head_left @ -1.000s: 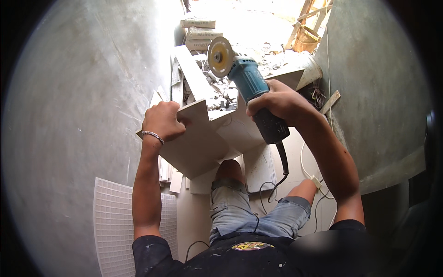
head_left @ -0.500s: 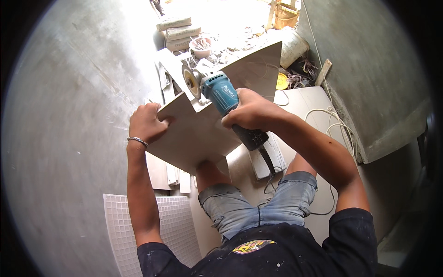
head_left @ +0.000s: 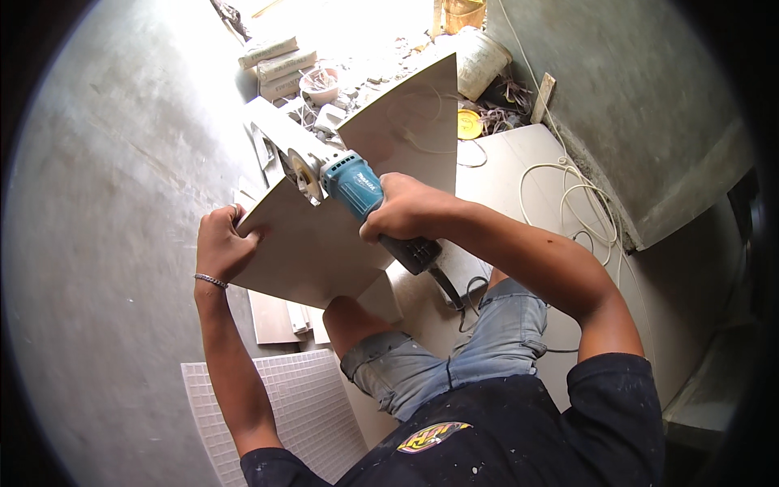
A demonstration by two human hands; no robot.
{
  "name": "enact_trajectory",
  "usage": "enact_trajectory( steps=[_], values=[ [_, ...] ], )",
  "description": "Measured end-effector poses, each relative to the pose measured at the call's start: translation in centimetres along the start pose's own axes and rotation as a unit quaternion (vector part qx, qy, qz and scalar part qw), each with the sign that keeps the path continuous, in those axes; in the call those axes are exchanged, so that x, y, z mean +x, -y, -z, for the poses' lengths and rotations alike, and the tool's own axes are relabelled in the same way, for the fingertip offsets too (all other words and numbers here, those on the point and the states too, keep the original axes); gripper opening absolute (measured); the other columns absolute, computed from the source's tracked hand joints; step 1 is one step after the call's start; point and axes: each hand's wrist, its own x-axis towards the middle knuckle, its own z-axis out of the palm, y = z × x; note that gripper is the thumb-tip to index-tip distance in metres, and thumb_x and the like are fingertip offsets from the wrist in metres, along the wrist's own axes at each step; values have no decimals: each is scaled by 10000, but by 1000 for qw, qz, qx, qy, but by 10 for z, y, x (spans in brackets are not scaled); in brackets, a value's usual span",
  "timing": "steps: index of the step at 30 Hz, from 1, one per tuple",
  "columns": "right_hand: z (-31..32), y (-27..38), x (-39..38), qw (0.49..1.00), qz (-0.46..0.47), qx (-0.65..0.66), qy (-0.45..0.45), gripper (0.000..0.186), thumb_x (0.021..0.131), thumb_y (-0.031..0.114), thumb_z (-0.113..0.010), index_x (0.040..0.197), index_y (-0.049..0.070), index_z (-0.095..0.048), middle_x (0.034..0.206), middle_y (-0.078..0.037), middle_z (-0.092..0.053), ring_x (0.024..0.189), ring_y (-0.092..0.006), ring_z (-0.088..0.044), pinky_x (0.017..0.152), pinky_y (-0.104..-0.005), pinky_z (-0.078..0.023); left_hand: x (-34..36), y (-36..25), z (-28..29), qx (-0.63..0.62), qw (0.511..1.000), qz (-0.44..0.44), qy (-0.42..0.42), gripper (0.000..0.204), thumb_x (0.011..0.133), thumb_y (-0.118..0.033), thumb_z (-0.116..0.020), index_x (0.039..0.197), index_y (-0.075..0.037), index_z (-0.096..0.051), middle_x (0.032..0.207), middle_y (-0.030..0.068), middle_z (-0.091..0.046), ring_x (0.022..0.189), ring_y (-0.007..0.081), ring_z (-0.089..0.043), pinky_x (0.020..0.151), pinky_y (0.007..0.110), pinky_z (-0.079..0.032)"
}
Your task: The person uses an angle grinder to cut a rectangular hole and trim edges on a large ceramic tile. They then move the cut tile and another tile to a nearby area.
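The left hand (head_left: 221, 242), at 9 o'clock, squeezes the edge of a big flat tile (head_left: 316, 253) near the middle. The right hand (head_left: 410, 207) has its fingers wrapped around a blue grinder (head_left: 355, 185) toward 11 o'clock, its round blade (head_left: 302, 169) right by the tile. A white bucket (head_left: 482, 66) leans at 1 o'clock

Grinder (head_left: 353, 185): plastic body, low sheen
Tile (head_left: 300, 252): ceramic-looking, smooth, faintly glossy
Bracelet (head_left: 211, 281): metal-looking, shiny
Shirt (head_left: 519, 422): matt cloth, speckled
Shorts (head_left: 406, 365): worn denim cloth, matt
Wall (head_left: 641, 122): cement-like, matt, mostly smooth, rough along lower edge
Wood piece (head_left: 544, 97): bare, unpolished
Bucket (head_left: 483, 63): plastic-looking, scuffed, smeared
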Motion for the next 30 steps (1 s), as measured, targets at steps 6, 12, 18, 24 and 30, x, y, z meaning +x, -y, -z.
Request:
enact_trajectory(
  steps=[6, 12, 18, 24, 30],
  values=[
    [5, -3, 3, 1000, -6, 13, 16, 543, 680, 230, -876, 1062, -117, -708, 1037, -236, -745, 921, -309, -753, 788, -406, -601, 4, -3, 5, -65, 998, 22, 2, 180, 785, -55, -817, 747, 31, -663, 605, 108, -652, 546, 112, -601, 548, 316, -490],
    [0, -7, 7, 1000, 6, 13, 14, 543, 691, 219, -877, 1070, -122, -690, 978, -232, -745, 877, -298, -749, 775, -397, -595, -2, -6, 4, -71, 997, 5, -10, 185, 784, -51, -814, 741, 29, -654, 608, 106, -662, 546, 112, -605, 550, 313, -497],
    [1, -8, 10, 1000, 3, 21, 19, 544, 686, 222, -882, 1065, -124, -701, 1000, -230, -747, 892, -297, -753, 780, -399, -599, -4, -13, 5, -2, 1000, -6, -27, 200, 783, -60, -813, 733, 28, -641, 595, 156, -630, 505, 176, -593, 546, 342, -483],
    [3, -8, 8, 999, -18, 25, 29, 544, 682, 230, -884, 1055, -130, -719, 1045, -235, -750, 933, -304, -759, 799, -402, -605, -5, -14, 4, -22, 1000, 3, -20, 205, 776, -61, -821, 730, 24, -640, 610, 172, -640, 515, 221, -626, 555, 364, -488],
    [4, -6, 4, 999, -12, 16, 26, 550, 683, 229, -885, 1064, -131, -717, 1048, -235, -749, 932, -304, -758, 797, -405, -603, -12, -17, 4, -28, 999, 6, -25, 193, 778, -60, -815, 733, 23, -646, 631, 172, -657, 539, 231, -649, 571, 368, -503]
  ],
)
